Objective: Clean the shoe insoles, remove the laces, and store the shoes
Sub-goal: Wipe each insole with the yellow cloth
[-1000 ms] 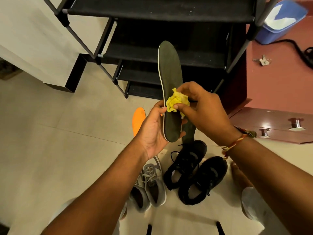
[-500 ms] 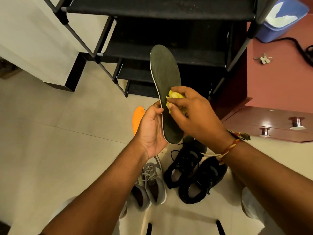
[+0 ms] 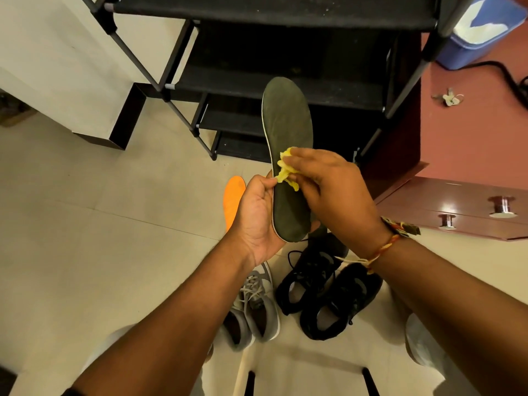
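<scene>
A dark green insole [image 3: 288, 130] stands upright in mid-air, toe end up, with my left hand [image 3: 257, 215] gripping its heel end from the left. My right hand [image 3: 331, 187] presses a crumpled yellow cloth [image 3: 285, 172] against the insole's middle. Below on the floor stand a pair of black laced shoes [image 3: 328, 295] and a pair of grey shoes [image 3: 254, 307] with pale laces. An orange insole [image 3: 233, 198] lies on the floor, partly hidden behind my left hand.
A black multi-tier shoe rack [image 3: 257, 81] stands just beyond the insole. A reddish-brown cabinet [image 3: 468, 155] with metal drawer knobs is at the right, bearing keys [image 3: 448, 98], a black cable and a blue bin [image 3: 474, 30]. Pale floor tiles [image 3: 85, 224] stretch to the left.
The insole has tilted and shifted slightly left. My right hand has slid over the cloth, which now shows mostly at the insole's left edge under my fingers.
</scene>
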`<action>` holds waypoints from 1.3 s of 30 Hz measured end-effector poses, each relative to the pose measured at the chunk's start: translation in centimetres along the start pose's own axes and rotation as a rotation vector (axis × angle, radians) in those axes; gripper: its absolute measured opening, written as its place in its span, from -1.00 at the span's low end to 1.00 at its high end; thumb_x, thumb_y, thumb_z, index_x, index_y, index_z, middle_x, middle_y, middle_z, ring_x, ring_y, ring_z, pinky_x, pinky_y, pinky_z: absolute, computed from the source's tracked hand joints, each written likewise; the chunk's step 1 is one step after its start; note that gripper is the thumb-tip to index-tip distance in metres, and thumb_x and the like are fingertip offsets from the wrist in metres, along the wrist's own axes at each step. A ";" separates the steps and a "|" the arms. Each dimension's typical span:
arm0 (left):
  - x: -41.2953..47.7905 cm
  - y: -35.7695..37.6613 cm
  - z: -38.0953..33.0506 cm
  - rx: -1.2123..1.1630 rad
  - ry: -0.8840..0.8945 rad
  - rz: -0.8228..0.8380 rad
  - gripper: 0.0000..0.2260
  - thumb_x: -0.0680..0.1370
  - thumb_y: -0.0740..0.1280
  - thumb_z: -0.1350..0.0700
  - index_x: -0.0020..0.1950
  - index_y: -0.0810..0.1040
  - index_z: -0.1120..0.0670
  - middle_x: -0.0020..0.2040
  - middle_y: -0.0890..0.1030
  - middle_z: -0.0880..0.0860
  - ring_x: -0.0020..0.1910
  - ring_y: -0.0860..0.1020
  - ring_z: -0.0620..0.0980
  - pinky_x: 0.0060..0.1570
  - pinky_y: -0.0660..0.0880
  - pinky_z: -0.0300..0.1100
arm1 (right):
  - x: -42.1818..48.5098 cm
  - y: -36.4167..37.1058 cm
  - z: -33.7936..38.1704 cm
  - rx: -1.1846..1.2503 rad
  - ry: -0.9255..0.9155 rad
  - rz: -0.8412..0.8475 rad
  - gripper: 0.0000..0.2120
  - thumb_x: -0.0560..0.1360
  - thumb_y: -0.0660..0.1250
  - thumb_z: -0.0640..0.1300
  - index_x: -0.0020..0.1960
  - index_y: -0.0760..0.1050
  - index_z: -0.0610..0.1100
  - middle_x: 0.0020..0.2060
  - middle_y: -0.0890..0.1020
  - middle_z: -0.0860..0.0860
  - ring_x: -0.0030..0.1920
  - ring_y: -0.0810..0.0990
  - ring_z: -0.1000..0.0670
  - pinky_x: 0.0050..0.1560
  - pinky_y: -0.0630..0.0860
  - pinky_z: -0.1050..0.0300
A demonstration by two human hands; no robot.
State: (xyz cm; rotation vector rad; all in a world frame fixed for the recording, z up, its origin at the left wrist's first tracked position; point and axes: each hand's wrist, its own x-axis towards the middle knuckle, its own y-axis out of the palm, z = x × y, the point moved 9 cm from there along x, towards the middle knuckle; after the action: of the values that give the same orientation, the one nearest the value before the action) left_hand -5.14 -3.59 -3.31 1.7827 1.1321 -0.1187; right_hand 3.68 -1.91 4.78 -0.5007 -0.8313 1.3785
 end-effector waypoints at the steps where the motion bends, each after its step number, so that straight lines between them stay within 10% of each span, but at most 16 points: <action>1: 0.0 -0.1 -0.1 -0.011 0.004 -0.011 -0.62 0.61 0.05 -0.11 0.13 0.58 0.04 0.02 0.63 0.13 -0.03 0.61 0.09 0.04 0.51 0.06 | -0.1 0.6 0.3 -0.014 -0.009 0.034 -0.70 0.55 0.34 -0.16 0.27 0.59 -0.13 0.31 0.57 -0.10 0.32 0.51 -0.16 0.35 0.42 -0.07; 8: -0.2 -0.8 -1.3 -0.122 0.046 -0.103 -0.44 0.65 0.00 -0.30 0.31 0.59 0.02 0.30 0.62 0.10 0.31 0.57 0.08 0.45 0.33 0.08 | -0.7 3.3 1.4 -0.036 -0.061 0.275 -0.51 0.57 0.26 -0.37 0.47 0.37 -0.16 0.55 0.19 -0.11 0.55 0.14 -0.10 0.49 0.04 0.18; 18: -0.1 -1.7 -1.2 -0.176 0.006 -0.151 -0.27 0.58 0.08 -0.41 0.20 0.66 0.21 0.16 0.64 0.16 0.21 0.59 0.10 0.49 0.30 -0.06 | -1.4 1.3 3.5 0.107 -0.214 0.085 -0.80 0.42 0.41 -0.22 0.02 0.71 -0.16 0.06 0.68 -0.12 0.06 0.66 -0.17 0.13 0.59 -0.02; 26: -0.8 1.8 1.7 0.098 -0.093 -0.039 -0.35 0.61 -0.02 -0.36 0.25 0.59 0.10 0.10 0.58 0.16 -0.17 0.51 0.02 -0.22 0.36 -0.10 | 1.2 -3.8 -2.4 0.004 0.006 -0.135 -0.82 0.51 0.36 -0.29 0.07 0.68 -0.20 0.05 0.66 -0.14 0.05 0.64 -0.13 0.13 0.55 0.10; 34: -0.2 -0.5 -0.9 -0.071 -0.038 -0.149 -0.41 0.64 0.05 -0.31 0.18 0.65 0.11 0.12 0.65 0.14 0.11 0.62 0.07 0.27 0.51 -0.06 | -0.7 0.5 2.3 0.114 -0.100 -0.014 -0.74 0.45 0.30 -0.26 0.05 0.70 -0.16 0.07 0.67 -0.10 0.08 0.64 -0.19 0.15 0.56 -0.13; 39: 0.1 -3.1 -3.7 -0.100 0.013 -0.237 -0.27 0.60 0.06 -0.38 0.30 0.59 0.23 0.03 0.63 0.14 0.01 0.58 0.05 0.19 0.50 -0.10 | -2.8 2.4 5.3 0.162 -0.209 0.058 -0.79 0.42 0.39 -0.29 0.00 0.72 -0.14 0.01 0.69 -0.05 0.02 0.66 -0.12 0.06 0.62 -0.03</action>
State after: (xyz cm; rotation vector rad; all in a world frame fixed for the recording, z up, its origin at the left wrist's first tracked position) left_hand -8.79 -0.41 -3.62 1.5596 1.3330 -0.1889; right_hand -1.86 -5.10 5.71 -0.2599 -0.8702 1.5555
